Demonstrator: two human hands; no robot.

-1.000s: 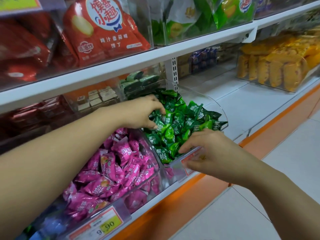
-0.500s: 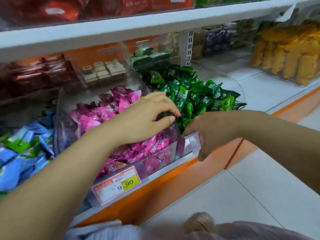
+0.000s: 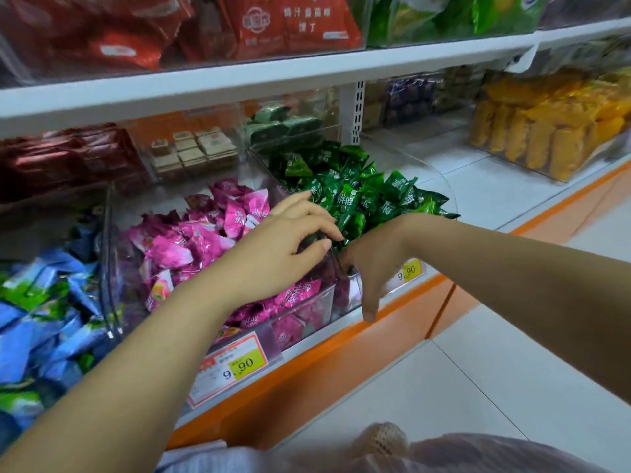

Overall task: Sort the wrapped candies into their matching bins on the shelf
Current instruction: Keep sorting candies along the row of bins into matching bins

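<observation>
Green wrapped candies (image 3: pixel 358 199) are heaped in a clear bin (image 3: pixel 440 186) on the lower shelf. Left of it, another clear bin (image 3: pixel 307 312) holds pink wrapped candies (image 3: pixel 191 240). My left hand (image 3: pixel 283 247) hovers over the divider between these two bins, and its thumb and curled fingers pinch a dark green candy (image 3: pixel 312 240) that is mostly hidden. My right hand (image 3: pixel 372 268) is at the front of the green bin, back towards me. Its fingers curl over the bin's front rim and the thumb hangs down.
Blue and green wrapped candies (image 3: pixel 44 319) fill the bin at far left. Price tags (image 3: pixel 235 365) hang on the shelf front. Small boxed sweets (image 3: pixel 191 148) sit behind, and yellow packs (image 3: pixel 546 131) stand at right. The upper shelf board (image 3: pixel 273 73) overhangs. Pale floor tiles (image 3: pixel 478 370) lie below.
My left hand drew back from deep in the green pile to the divider beside the pink bin. My right hand stayed at the green bin's front. My view shifted left.
</observation>
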